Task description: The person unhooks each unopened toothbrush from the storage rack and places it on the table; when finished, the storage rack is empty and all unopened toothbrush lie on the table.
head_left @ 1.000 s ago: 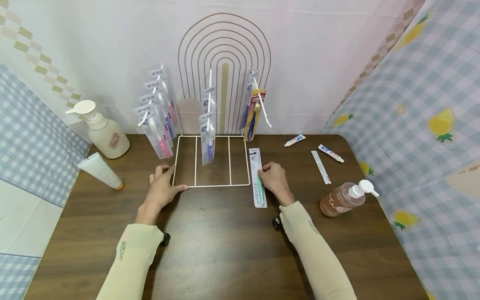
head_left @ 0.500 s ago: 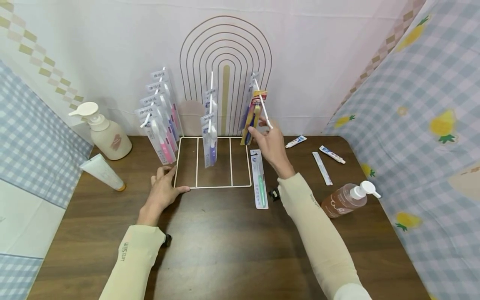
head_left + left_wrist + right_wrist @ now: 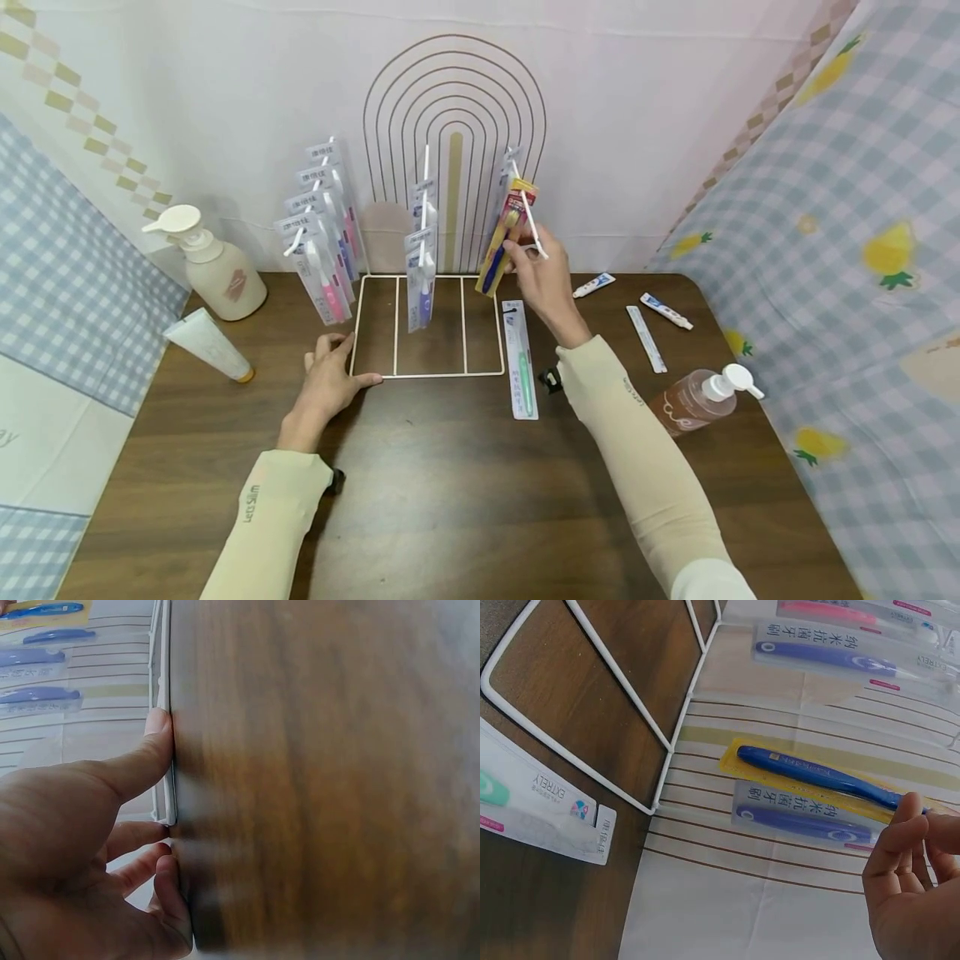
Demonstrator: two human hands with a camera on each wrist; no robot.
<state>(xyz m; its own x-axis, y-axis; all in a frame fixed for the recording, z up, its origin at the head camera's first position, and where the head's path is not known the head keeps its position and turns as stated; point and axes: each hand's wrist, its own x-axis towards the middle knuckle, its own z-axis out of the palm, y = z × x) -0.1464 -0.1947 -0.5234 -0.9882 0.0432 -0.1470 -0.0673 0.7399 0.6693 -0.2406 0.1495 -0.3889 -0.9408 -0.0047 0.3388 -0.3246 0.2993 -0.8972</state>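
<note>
My right hand (image 3: 547, 283) pinches a blue-handled toothbrush (image 3: 492, 268) in a yellow-and-red pack, which hangs tilted from the right prong of a white wire rack (image 3: 427, 376). The right wrist view shows thumb and finger meeting at the edge of this toothbrush pack (image 3: 810, 774); a purple toothbrush (image 3: 802, 821) hangs behind it. At the rack's front left corner rests my left hand (image 3: 327, 379), thumb along the front wire and fingers beside the left wire. A packaged green toothbrush (image 3: 522, 367) lies on the table, right of the rack.
Packaged toothbrushes hang on the left prong (image 3: 322, 267) and middle prong (image 3: 422, 287). Leftward stand a pump bottle (image 3: 225, 275) and a white tube (image 3: 210, 346). Two small toothpaste tubes (image 3: 594, 285), a narrow packet (image 3: 647, 337) and an amber pump bottle (image 3: 693, 400) are rightward.
My right hand has left the green toothbrush on the table, risen to the right prong and taken hold of the yellow-packed toothbrush, whose lower end now swings leftward. The left hand stays put.
</note>
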